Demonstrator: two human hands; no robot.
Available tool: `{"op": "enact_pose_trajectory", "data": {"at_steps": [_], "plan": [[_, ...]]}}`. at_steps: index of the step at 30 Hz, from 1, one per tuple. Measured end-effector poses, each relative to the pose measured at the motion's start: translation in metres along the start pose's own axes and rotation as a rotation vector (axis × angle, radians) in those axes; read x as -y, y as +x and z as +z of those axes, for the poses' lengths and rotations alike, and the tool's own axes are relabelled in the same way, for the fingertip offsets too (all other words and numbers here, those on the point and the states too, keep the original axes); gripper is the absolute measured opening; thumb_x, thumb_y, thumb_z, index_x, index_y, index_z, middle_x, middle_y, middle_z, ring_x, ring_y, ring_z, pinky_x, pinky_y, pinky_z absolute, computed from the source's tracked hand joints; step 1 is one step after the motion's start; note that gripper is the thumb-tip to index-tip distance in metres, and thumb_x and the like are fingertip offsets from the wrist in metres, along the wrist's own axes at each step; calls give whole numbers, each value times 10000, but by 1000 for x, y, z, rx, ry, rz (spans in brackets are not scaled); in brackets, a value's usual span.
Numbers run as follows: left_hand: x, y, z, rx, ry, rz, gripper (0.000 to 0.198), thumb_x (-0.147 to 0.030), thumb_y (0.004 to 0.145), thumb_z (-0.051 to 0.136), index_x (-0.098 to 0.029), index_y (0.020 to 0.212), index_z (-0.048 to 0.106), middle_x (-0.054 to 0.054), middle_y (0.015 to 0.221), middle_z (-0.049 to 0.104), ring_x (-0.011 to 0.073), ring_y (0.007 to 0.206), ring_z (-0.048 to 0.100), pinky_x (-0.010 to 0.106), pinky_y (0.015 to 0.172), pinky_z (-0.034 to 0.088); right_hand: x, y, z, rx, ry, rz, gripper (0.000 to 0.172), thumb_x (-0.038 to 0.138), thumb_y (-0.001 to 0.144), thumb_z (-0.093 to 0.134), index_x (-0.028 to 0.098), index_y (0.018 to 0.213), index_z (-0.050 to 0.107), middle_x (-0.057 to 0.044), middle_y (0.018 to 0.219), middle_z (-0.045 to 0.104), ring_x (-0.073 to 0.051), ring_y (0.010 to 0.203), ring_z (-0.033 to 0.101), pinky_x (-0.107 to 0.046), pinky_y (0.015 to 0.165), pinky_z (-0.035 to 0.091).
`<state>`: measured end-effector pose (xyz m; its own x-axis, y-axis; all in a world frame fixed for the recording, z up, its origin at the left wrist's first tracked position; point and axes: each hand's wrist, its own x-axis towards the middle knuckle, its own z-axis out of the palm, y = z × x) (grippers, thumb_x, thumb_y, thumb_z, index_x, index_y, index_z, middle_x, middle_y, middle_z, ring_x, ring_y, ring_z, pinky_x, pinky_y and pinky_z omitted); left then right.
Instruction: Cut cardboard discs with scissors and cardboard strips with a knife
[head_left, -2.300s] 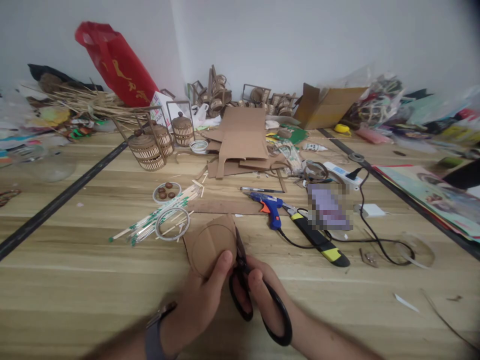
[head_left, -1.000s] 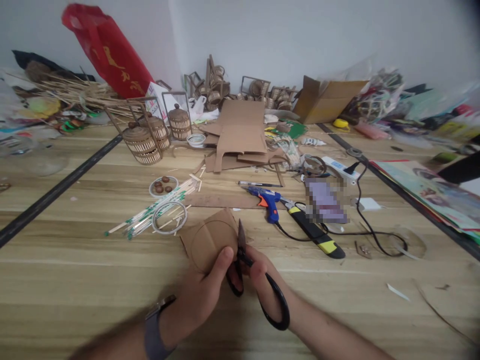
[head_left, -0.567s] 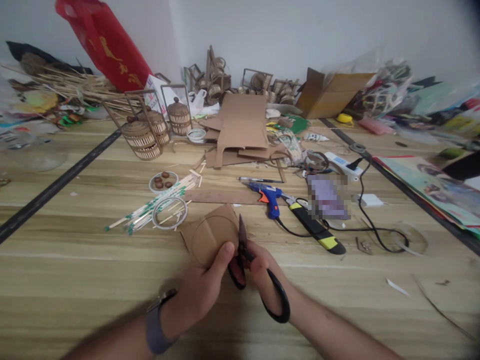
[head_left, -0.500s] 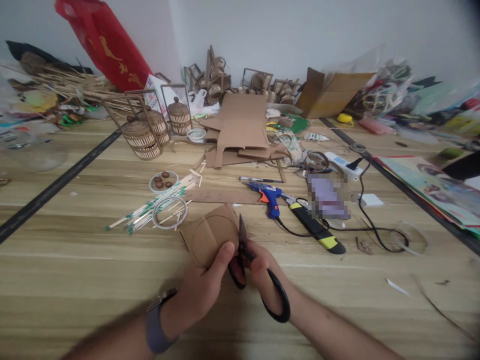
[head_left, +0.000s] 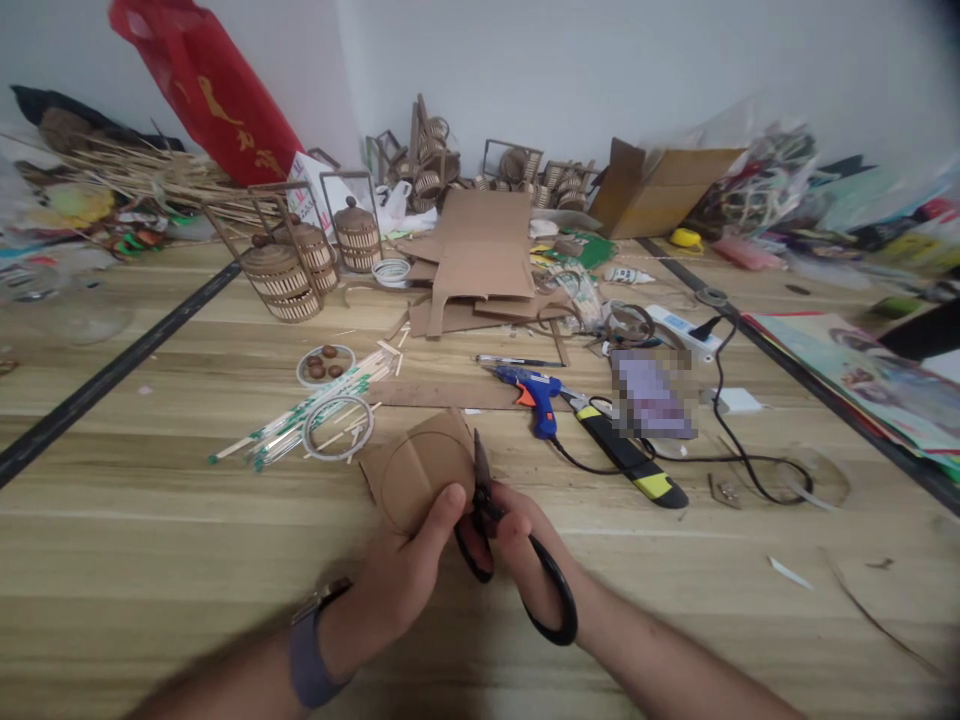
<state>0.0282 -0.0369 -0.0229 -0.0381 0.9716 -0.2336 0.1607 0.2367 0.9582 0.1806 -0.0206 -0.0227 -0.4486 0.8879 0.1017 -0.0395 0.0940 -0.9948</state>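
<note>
In the head view, the left hand (head_left: 397, 590) is pinching a cardboard piece (head_left: 427, 475) above the tabletop (head_left: 225, 560), its thumb (head_left: 452, 500) pressing on the upper face and its fingers hiding beneath. The right hand (head_left: 529, 570) is gripping the scissors (head_left: 484, 497) through the handle loops, which are standing well apart; the visible blade (head_left: 481, 465) is lying along the card's right edge, and the other blade is not showing clearly. The main risk is the left thumb: it is resting just beside the pivot, so a slip or a careless turn of the card could be bringing skin between the blades. The curved circle outline (head_left: 441, 433) is also running close to that edge, so a blade steering too far inward could be biting past the line, and the card could be creasing if the pinch is loosening. Compared with the earliest frame, less of the lower loop is showing below the hands, and the glue gun (head_left: 536, 392) is appearing slightly higher in view; against half a second ago, both grips are looking nearly unchanged.
</note>
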Motion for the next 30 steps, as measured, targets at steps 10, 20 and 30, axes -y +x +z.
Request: {"op": "enact_pose_trajectory", "data": {"at_steps": [10,20,30], "plan": [[2,0,0,-7,-75,-62,432,-596,852,603,-209,906,787,79,1144,775,292,1261,603,394,1170,370,6,1,0,-9,-37,15,760,928,801,281,205,649,462,16,528,435,-117,477,403,-256,445,306],[-1,1,1,-31,-104,-45,541,-630,806,636,-175,1068,763,108,1267,722,310,1322,557,416,1187,351,5,0,-1,-4,-46,12,736,913,818,292,212,660,445,30,511,418,-107,458,380,-247,429,292],[-4,0,-2,-23,-91,-89,553,-625,809,627,-174,1100,760,122,1272,717,323,1313,568,446,1171,376,12,0,-2,9,-97,-6,717,878,859,276,217,626,426,32,511,400,-109,466,380,-256,436,270]]}}
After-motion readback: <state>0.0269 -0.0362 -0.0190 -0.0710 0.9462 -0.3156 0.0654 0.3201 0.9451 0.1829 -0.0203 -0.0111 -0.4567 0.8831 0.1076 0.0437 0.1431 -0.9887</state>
